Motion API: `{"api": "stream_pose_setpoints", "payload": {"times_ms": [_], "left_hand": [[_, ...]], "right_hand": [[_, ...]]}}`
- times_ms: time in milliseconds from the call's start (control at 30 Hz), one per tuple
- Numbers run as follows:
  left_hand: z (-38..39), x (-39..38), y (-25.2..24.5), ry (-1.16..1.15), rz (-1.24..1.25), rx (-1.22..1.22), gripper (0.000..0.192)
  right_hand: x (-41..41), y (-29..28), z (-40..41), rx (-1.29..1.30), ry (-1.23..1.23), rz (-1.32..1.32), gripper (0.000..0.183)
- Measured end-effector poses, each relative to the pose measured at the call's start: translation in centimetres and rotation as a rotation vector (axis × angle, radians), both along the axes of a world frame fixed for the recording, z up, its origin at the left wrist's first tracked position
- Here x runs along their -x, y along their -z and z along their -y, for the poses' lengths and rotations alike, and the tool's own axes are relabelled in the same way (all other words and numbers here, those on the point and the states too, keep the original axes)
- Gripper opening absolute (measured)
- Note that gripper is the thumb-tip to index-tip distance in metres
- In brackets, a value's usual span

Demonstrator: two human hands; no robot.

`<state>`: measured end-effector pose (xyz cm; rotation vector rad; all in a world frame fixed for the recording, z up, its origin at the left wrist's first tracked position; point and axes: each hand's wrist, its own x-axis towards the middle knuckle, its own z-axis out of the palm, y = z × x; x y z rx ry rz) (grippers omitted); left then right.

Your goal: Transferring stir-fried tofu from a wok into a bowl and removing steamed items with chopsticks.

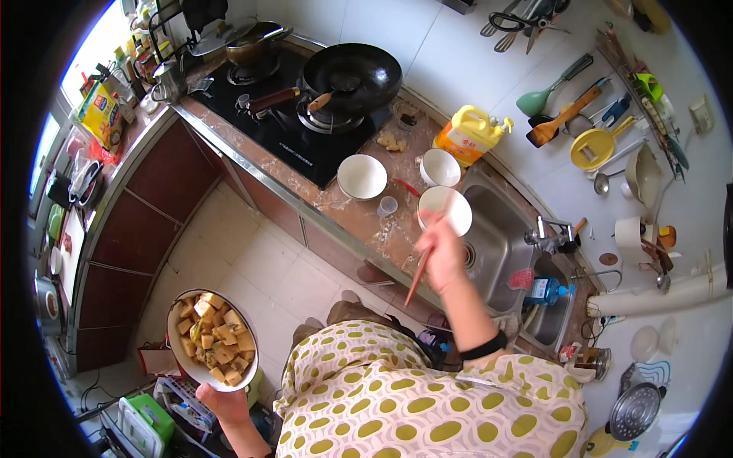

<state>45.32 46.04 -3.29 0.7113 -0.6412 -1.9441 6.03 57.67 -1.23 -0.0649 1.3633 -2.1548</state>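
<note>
My left hand (224,402) holds the lower rim of a white bowl (253,366) filled with pale cubed food (220,338), held out over the floor. My right hand (444,252) grips a pair of reddish chopsticks (417,277), blurred at their upper end, in front of a white bowl (458,206) at the sink's edge. Another white bowl (362,177) and a smaller one (440,168) stand on the counter, with a small clear cup (387,206) near them. A black wok (366,77) sits on the gas hob (269,137).
The steel sink (498,229) adjoins the counter on the right. Ginger (391,142), a red chili pepper (406,186) and a yellow oil jug (472,134) are near the bowls. A lidded pot (255,46) is on the far burner. Utensils hang on the wall.
</note>
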Motion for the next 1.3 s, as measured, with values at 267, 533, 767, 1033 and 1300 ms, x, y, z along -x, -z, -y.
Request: {"api": "stream_pose_setpoints", "payload": {"times_ms": [267,533,767,1033,1300], "left_hand": [[-1.3,4.1,-1.2,-0.126,-0.074,-0.099,0.073],[-3.0,8.0,-1.5,-0.191,0.046,-0.053,0.057],[-3.9,11.3,-2.2,-0.158,-0.003,-0.054,0.060],[-3.8,12.4,-2.4,-0.081,-0.089,-0.058,0.061],[-2.2,12.0,-2.2,-0.010,-0.101,-0.073,0.062]], "right_hand": [[23.0,3.4,-4.4,-1.491,0.138,-0.974,0.021],[30.2,13.2,-2.7,-1.478,-0.369,-0.597,0.050],[30.6,16.9,-1.1,-1.332,-0.247,-0.405,0.047],[27.2,10.4,-0.9,-1.576,-0.164,-0.544,0.038],[24.8,4.6,-7.8,-1.585,0.545,-1.250,0.031]]}}
